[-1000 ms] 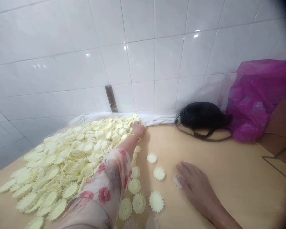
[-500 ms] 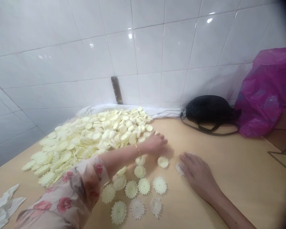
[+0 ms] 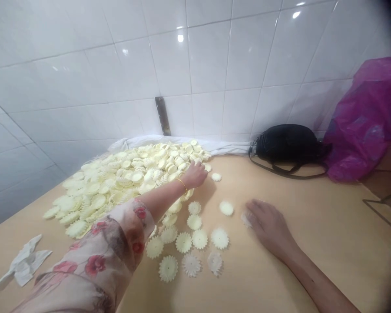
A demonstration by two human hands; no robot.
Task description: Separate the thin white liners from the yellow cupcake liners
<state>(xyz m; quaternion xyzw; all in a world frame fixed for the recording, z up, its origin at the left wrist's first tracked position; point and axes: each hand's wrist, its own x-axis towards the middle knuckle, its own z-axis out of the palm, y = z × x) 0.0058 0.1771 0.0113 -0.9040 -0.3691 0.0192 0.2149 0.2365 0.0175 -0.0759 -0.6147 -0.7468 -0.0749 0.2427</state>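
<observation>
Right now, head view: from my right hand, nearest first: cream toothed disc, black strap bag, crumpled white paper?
1. Cream toothed disc, left of the right hand.
2. Black strap bag, by the wall.
3. Crumpled white paper, far left.

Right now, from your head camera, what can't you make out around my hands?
In the head view:
Left hand: its own fingers hide whether it holds a piece.
Right hand: its fingers cover much of the pale piece.
Floral sleeve: hides the near edge of the pile of pale cutouts.
Pink plastic bag: cut off by the right edge.
</observation>
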